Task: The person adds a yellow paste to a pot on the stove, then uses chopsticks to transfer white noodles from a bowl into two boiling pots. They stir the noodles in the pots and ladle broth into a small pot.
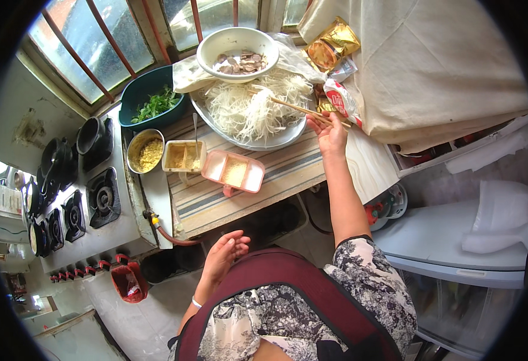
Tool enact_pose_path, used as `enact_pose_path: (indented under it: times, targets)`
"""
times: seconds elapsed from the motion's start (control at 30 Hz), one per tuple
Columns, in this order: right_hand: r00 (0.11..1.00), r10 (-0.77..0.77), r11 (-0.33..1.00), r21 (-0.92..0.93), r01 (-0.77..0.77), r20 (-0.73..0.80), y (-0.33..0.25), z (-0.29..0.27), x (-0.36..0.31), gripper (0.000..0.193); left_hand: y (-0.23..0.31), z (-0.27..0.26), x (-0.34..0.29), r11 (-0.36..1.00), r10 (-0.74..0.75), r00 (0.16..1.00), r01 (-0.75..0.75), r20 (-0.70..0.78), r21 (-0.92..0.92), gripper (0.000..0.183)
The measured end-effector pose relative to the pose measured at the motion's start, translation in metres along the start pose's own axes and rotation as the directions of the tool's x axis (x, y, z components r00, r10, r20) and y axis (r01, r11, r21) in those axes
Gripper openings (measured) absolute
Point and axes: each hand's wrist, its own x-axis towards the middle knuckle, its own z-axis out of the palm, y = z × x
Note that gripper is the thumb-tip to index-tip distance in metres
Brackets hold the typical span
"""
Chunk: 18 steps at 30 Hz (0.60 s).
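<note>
My right hand (pixel 331 136) is closed round a pair of wooden chopsticks (pixel 294 107). Their tips reach into a heap of white rice noodles (pixel 228 108), where some strands look bunched up. A wide metal basin (pixel 243 143) holds the noodles. Down in front of my body, away from the worktop, my left hand (pixel 225 256) is empty, its fingers loosely bent and apart. Close to the basin's near side is a pink seasoning box (pixel 209 176) with several compartments of white and yellowish grains. Beside it stands a cream-coloured condiment box (pixel 166 161) with a spoon (pixel 196 129) sticking up.
Behind the noodles sits a white bowl (pixel 206 51) of sliced brownish pieces. A dark green basin (pixel 129 99) with leafy greens (pixel 158 104) and a metal bowl (pixel 130 157) of chopped yellow bits stand left. Further left is a gas stove (pixel 104 198); packets (pixel 342 99) lie right.
</note>
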Motion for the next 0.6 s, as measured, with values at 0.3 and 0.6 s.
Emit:
enact_pose_path:
  times: [0.3, 0.6]
  targets:
    - [0.998, -0.07, 0.997, 0.04, 0.07, 0.003, 0.009, 0.006, -0.051, 0.027, 0.051, 0.058, 0.133, 0.952, 0.126, 0.947, -0.199, 0.294, 0.233, 0.056]
    - [0.975, -0.222, 0.974, -0.036, 0.222, 0.027, -0.035, -0.004, -0.087, 0.027, 0.056, 0.088, 0.242, 0.897, 0.333, 0.93, -0.261, 0.157, -0.356, 0.041]
